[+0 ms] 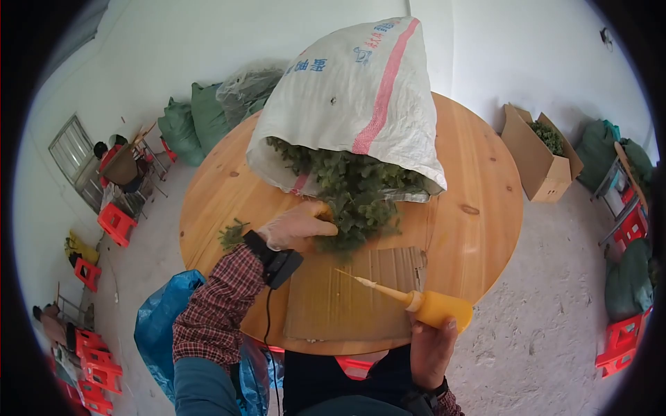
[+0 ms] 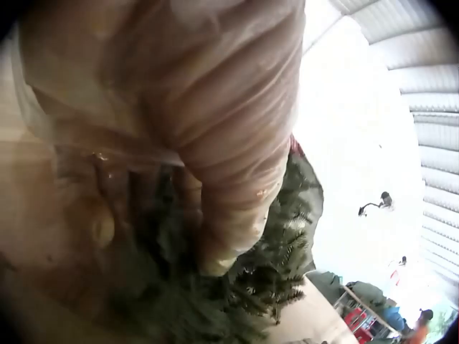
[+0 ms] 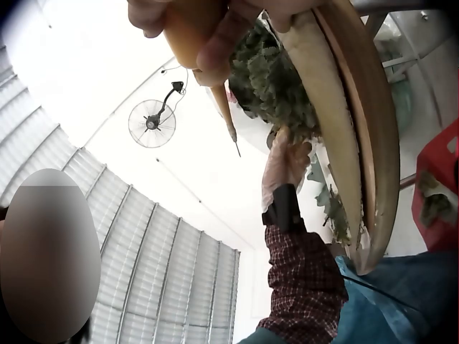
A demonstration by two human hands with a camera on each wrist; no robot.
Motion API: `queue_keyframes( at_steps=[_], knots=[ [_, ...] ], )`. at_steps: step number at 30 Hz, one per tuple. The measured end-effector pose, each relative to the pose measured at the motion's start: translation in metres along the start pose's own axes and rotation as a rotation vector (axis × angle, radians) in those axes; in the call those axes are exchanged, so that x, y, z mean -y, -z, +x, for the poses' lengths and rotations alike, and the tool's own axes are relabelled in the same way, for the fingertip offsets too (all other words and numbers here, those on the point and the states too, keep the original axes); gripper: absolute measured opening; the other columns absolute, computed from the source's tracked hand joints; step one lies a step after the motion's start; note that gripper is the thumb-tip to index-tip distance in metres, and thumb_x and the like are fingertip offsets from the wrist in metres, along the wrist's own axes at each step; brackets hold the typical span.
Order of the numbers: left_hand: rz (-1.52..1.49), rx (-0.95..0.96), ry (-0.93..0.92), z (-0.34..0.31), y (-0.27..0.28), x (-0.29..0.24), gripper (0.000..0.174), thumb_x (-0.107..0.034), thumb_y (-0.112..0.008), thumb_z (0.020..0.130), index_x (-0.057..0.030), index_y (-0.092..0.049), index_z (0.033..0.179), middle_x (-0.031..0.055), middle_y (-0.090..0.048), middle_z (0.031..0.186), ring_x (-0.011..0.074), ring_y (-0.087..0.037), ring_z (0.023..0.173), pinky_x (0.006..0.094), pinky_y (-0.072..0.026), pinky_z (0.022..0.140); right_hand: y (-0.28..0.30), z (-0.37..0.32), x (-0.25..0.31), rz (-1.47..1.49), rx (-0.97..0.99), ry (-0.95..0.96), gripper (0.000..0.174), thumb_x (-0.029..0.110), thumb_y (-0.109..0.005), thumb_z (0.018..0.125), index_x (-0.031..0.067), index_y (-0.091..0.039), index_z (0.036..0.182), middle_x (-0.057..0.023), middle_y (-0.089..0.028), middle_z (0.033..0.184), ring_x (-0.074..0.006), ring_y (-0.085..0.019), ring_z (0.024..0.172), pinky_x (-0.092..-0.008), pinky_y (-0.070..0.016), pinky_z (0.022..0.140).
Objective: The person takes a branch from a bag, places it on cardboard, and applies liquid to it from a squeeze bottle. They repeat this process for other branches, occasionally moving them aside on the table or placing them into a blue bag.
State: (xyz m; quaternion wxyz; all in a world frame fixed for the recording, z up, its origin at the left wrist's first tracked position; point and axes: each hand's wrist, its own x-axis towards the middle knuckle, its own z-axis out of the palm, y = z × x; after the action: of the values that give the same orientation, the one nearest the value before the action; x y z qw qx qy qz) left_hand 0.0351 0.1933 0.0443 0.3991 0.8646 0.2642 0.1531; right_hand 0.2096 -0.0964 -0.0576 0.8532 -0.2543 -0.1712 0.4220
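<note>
My left hand (image 1: 297,225), in a clear glove, is at the front edge of a heap of green artificial foliage (image 1: 361,208). Its thumb and fingers pinch some sprigs (image 2: 247,287) there. The foliage spills from the mouth of a white woven sack (image 1: 333,104) with a pink stripe. Bare, my right hand (image 1: 433,350) grips a yellow-orange squeeze bottle (image 1: 444,310). The bottle is tilted, its thin needle tip (image 1: 345,273) pointing left above a flat cardboard sheet (image 1: 354,298). One small loose sprig (image 1: 233,234) lies on the table beside my left wrist.
The round wooden table (image 1: 479,180) carries the sack. A blue plastic bag (image 1: 163,319) hangs at the near left edge. Green sacks (image 1: 208,114) and an open carton (image 1: 538,156) stand behind. Red stools (image 1: 116,223) and seated people (image 1: 114,152) are at left.
</note>
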Motion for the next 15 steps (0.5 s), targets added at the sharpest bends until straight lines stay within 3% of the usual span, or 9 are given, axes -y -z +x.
queue_keyframes(
  at_steps=[2, 6, 15],
  knots=[
    [-0.010, 0.044, 0.411, -0.016, 0.007, -0.017, 0.040, -0.021, -0.068, 0.087, 0.0003, -0.065, 0.121, 0.0040, -0.065, 0.099, 0.0131, -0.061, 0.089, 0.0279, -0.0472, 0.074, -0.003, 0.001, 0.003, -0.010, 0.000, 0.008, 0.048, 0.041, -0.057, 0.101, 0.0077, -0.051, 0.135, -0.0081, -0.061, 0.128, -0.0152, -0.059, 0.087, -0.0385, -0.0463, 0.098],
    [-0.247, -0.134, 0.478, -0.051, 0.014, -0.006, 0.041, -0.020, -0.065, 0.091, -0.0030, -0.061, 0.128, 0.0051, -0.062, 0.105, 0.0145, -0.061, 0.091, 0.0290, -0.0478, 0.077, -0.006, 0.000, 0.001, -0.029, 0.018, 0.006, 0.047, 0.040, -0.057, 0.101, 0.0067, -0.052, 0.133, -0.0078, -0.062, 0.126, -0.0137, -0.058, 0.085, -0.0366, -0.0465, 0.097],
    [-0.166, -0.144, 0.308, -0.100, 0.018, 0.008, 0.045, -0.014, -0.063, 0.091, -0.0033, -0.058, 0.135, 0.0071, -0.063, 0.110, 0.0152, -0.063, 0.096, 0.0273, -0.0496, 0.081, -0.003, 0.000, 0.001, -0.095, 0.015, 0.014, 0.046, 0.039, -0.057, 0.101, 0.0059, -0.052, 0.133, -0.0077, -0.062, 0.124, -0.0130, -0.056, 0.086, -0.0339, -0.0468, 0.095]
  ],
)
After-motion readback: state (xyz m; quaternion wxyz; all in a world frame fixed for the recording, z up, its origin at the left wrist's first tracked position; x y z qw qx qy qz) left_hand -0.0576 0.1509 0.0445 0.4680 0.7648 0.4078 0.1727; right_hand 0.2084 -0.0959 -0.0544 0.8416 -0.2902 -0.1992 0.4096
